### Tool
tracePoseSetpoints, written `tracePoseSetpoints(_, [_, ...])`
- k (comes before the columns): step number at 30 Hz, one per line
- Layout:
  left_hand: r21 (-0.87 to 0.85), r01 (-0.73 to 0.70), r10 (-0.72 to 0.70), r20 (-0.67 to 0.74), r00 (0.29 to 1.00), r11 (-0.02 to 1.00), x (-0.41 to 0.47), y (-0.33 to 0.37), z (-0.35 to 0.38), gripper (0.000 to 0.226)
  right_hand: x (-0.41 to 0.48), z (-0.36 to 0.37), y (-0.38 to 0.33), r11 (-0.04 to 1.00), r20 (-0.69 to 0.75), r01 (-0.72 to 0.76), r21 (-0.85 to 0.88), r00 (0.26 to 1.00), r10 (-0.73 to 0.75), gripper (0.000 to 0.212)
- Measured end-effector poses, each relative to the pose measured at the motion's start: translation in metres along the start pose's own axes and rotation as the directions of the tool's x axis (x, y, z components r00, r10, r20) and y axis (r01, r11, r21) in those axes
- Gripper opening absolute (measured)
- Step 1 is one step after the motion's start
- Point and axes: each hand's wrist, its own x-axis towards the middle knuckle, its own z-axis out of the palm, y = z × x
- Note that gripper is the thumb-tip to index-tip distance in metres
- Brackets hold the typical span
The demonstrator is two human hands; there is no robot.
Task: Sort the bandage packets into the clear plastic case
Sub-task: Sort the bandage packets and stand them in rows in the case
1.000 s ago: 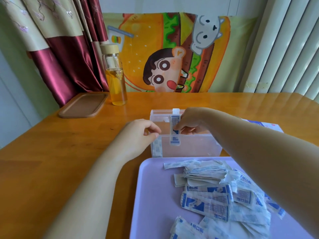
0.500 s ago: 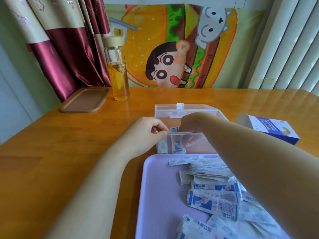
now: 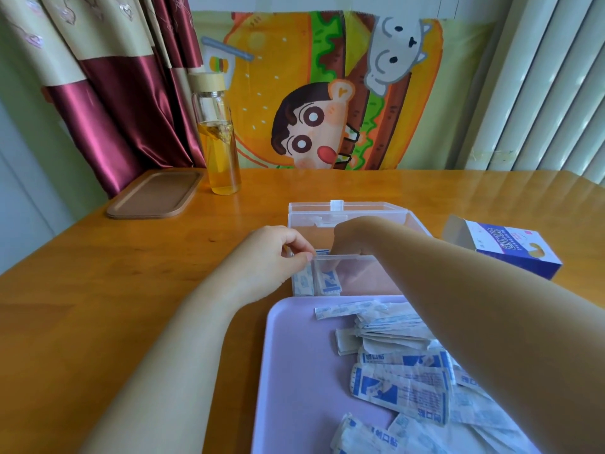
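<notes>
Two bandage packets [image 3: 322, 283] stand upright at the left end of the open clear plastic case [image 3: 366, 276], mid-tabletop, just beyond the far edge of a lilac tray [image 3: 294, 371]. The left hand [image 3: 271, 257] pinches the case's near-left corner rim between thumb and curled forefinger. The right hand [image 3: 350, 237] dips inside; whether its fingers grip a packet cannot be told. A pile of packets [image 3: 406, 381] covers the tray. A blue carton [image 3: 510, 247] lies towards the right edge of the tabletop [image 3: 98, 306].

The left grip [image 3: 271, 257] and right grip [image 3: 350, 237] are bare, as are both forearms [image 3: 183, 339].
</notes>
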Motion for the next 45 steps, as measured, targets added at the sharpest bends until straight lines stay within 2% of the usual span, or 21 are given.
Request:
tracePoseSetpoints(3, [0.005, 0.004, -0.004, 0.008, 1.000, 1.000, 0.001, 0.001, 0.000, 0.011, 0.005, 0.000, 0.001, 0.997, 0.111, -0.046, 0.054, 0.993, 0.040, 0.038])
tracePoseSetpoints(8, [0.008, 0.006, -0.006, 0.011, 1.000, 1.000, 0.001, 0.002, -0.001, 0.012, 0.009, 0.002, 0.003, 0.998, 0.017, -0.026, 0.056, 1.000, 0.025, 0.041])
tracePoseSetpoints(12, [0.011, 0.009, -0.009, 0.007, 1.000, 1.000, 0.000, 0.002, -0.001, 0.011, 0.014, 0.001, 0.004, 0.981, 0.094, -0.071, 0.179, 0.994, 0.055, 0.023])
tracePoseSetpoints(16, [0.018, 0.009, -0.009, 0.006, 1.000, 1.000, 0.000, 0.003, -0.001, 0.011, 0.019, 0.002, 0.003, 0.983, 0.072, -0.092, 0.158, 0.994, 0.081, 0.020])
tracePoseSetpoints(19, [0.014, 0.014, -0.014, 0.002, 1.000, 1.000, 0.000, 0.004, -0.001, 0.010, 0.019, 0.003, 0.002, 0.981, 0.100, -0.111, 0.159, 0.990, 0.096, 0.022])
tracePoseSetpoints(23, [0.016, 0.019, -0.019, 0.008, 1.000, 1.000, -0.001, 0.005, -0.001, 0.011, 0.014, 0.002, 0.002, 0.990, 0.065, -0.084, 0.114, 0.995, 0.077, 0.029])
tracePoseSetpoints(26, [0.014, 0.029, -0.029, 0.015, 0.999, 0.999, -0.001, 0.006, -0.001, 0.011, 0.009, 0.001, -0.001, 0.995, 0.106, -0.074, 0.067, 0.992, 0.067, 0.031])
tracePoseSetpoints(31, [0.016, 0.033, -0.033, 0.015, 0.999, 0.999, 0.000, 0.005, -0.002, 0.012, 0.011, 0.003, -0.005, 0.986, 0.150, -0.088, 0.141, 0.986, 0.067, 0.022])
tracePoseSetpoints(45, [0.015, 0.035, -0.035, 0.024, 0.999, 0.999, -0.001, 0.007, -0.004, 0.012, 0.011, 0.006, -0.007, 0.982, 0.139, -0.117, 0.147, 0.986, 0.097, 0.021])
